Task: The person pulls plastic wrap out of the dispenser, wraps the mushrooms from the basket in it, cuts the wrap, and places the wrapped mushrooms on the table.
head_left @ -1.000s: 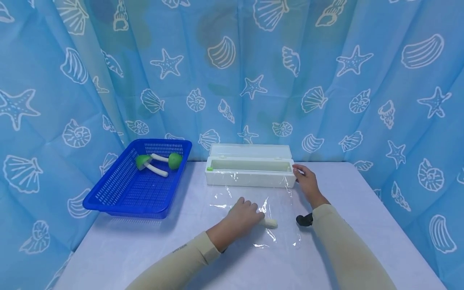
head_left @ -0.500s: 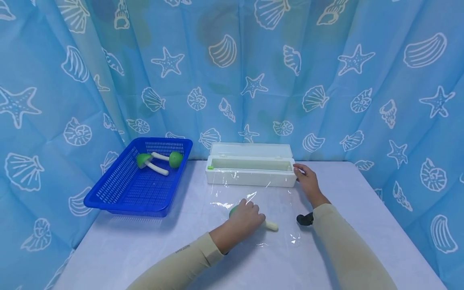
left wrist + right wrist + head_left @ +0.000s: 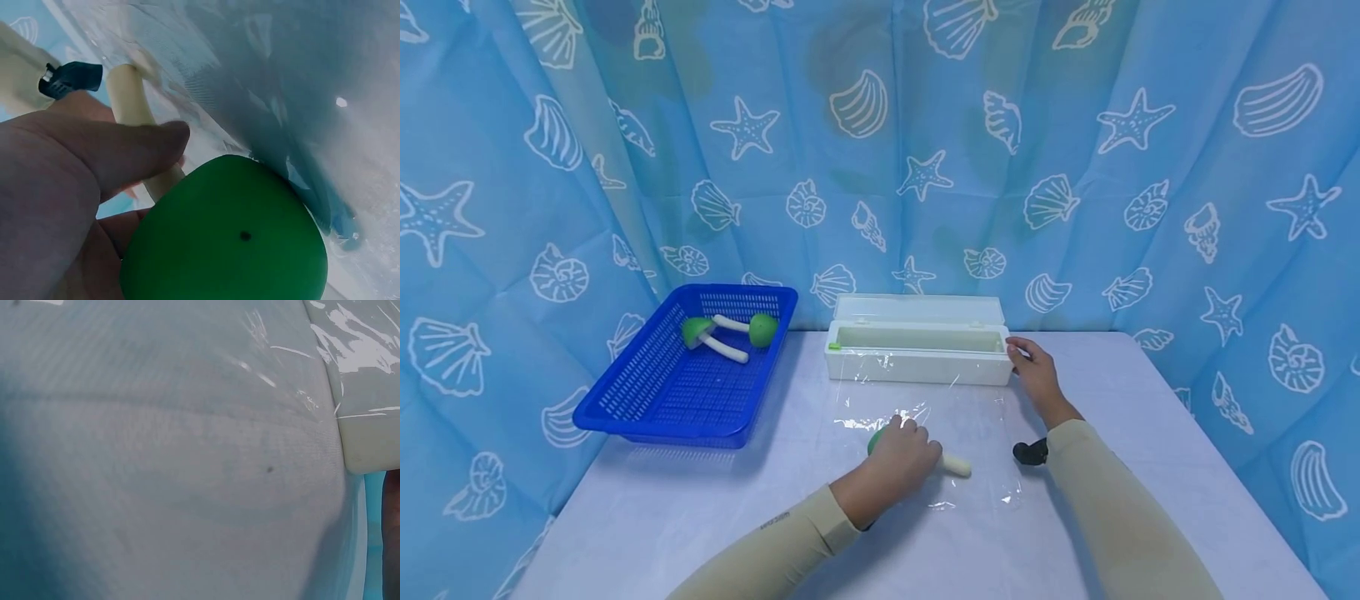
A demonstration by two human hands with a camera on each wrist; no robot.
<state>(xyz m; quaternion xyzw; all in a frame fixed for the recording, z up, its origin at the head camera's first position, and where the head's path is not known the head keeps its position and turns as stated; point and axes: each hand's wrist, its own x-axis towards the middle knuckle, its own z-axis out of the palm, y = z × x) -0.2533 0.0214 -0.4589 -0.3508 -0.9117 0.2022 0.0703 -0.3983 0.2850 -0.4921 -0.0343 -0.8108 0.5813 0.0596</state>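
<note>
My left hand (image 3: pixel 895 462) grips a toy mushroom by its pale stem (image 3: pixel 957 465), over a sheet of clear cling film (image 3: pixel 977 417) on the table. The mushroom's green cap (image 3: pixel 231 231) fills the lower part of the left wrist view, with my thumb across the stem. The film runs forward from a white cling film dispenser (image 3: pixel 917 369), its lid raised at the back. At the dispenser's right end my right hand (image 3: pixel 1036 377) holds the corner with fingers and thumb; in the right wrist view only a finger (image 3: pixel 392 519) shows beside that end.
To the left stands a blue plastic basket (image 3: pixel 658 432) with two more green-capped mushrooms (image 3: pixel 763 331) inside. A small green slider (image 3: pixel 834 346) sits at the dispenser's left end. A blue shell-patterned curtain (image 3: pixel 880 167) hangs behind the white-covered table (image 3: pixel 625 517).
The left hand and mushroom have shifted only slightly over the film, and more of the green cap shows. The right hand stays at the dispenser's end.
</note>
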